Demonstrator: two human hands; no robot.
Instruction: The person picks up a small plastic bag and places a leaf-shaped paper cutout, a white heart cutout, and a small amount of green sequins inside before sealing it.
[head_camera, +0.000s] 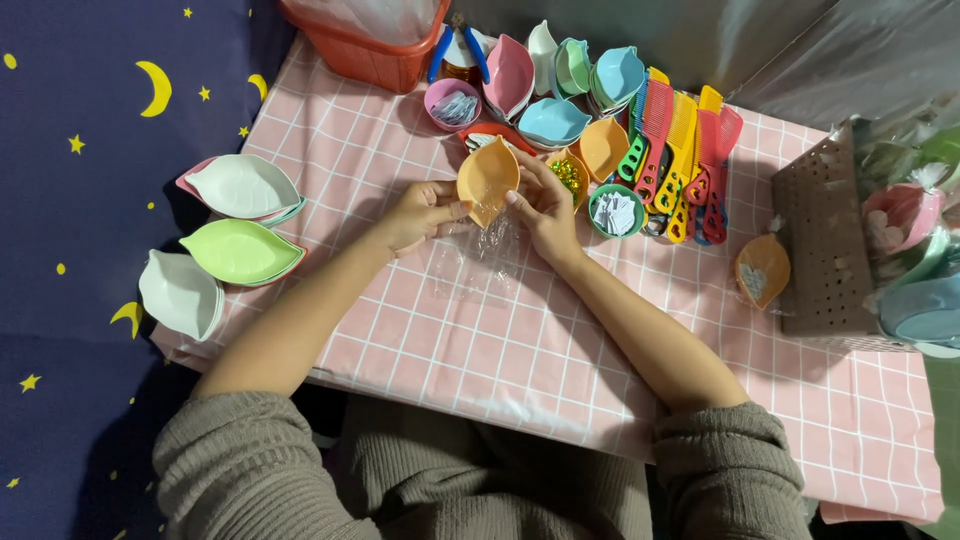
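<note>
Head view. The left hand (418, 215) and the right hand (545, 210) meet over the far middle of a table covered with a pink cloth with white grid lines (520, 350). Between them stands an orange leaf-shaped plastic dish (488, 180), tilted up on edge, hollow side toward the camera. The left hand's thumb and fingertips pinch the dish's left rim; the right hand's fingers are curled against its right rim, thumb on the near edge. A clear plastic film bag (485, 255) hangs from the dish's lower end down to the cloth, just near of both hands.

Left of the hands, at the table's left edge, lie a white leaf-shaped dish on a pink one (240, 187), a light green leaf-shaped dish (240, 250) and a stack of white leaf-shaped dishes (180, 293). Far of the hands stand a red plastic basket (365, 45), a small purple bowl holding white paper pieces (452, 103), and upright pink, white, green and blue leaf dishes (560, 85). Just right of the right hand sit a small green bowl of white paper hearts (616, 212) and a row of coloured plastic combs (685, 160). Farther right lies a bagged orange dish (762, 270) beside a brown perforated box (825, 240).
</note>
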